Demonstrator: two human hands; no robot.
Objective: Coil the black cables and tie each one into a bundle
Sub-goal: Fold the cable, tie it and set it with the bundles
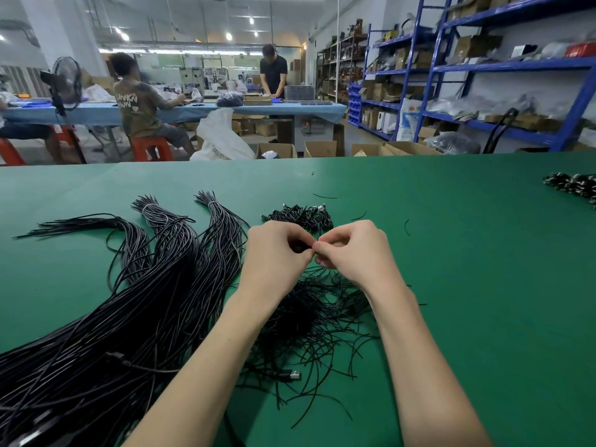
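Your left hand (277, 250) and right hand (351, 250) meet at frame centre, fingers curled, pinching a small black cable coil (300, 246). Loose black cables (135, 317) sprawl lower left across the green tabletop (467, 253); blue shelving (483, 69) stands upper right.

Single head-worn wide view, facing forward and down, close over green table (451, 253)
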